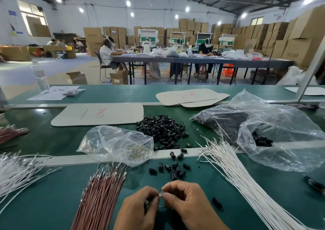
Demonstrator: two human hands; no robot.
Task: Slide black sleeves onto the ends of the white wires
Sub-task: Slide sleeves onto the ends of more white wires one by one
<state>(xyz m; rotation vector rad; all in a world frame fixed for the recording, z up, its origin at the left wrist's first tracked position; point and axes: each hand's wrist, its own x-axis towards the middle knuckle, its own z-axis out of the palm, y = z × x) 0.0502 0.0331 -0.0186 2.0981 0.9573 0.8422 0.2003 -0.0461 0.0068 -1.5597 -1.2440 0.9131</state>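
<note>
My left hand [139,207] and my right hand [184,199] meet low in the middle of the view, fingertips pinched together on a small shiny metal part [161,194]; what else the fingers hold is hidden. A black sleeve seems tucked under my left fingers. Loose black sleeves [173,168] lie just beyond my hands, and a bigger heap of black sleeves [161,129] sits further back. A bundle of white wires [246,180] fans along the right. One black sleeve [216,202] lies alone to the right of my right hand.
A bundle of brown wires [100,192] lies left of my hands. More white wires [15,173] sit at the far left. A clear bag of metal terminals [119,145] and a large bag of sleeves [255,129] rest on the green belt [52,203].
</note>
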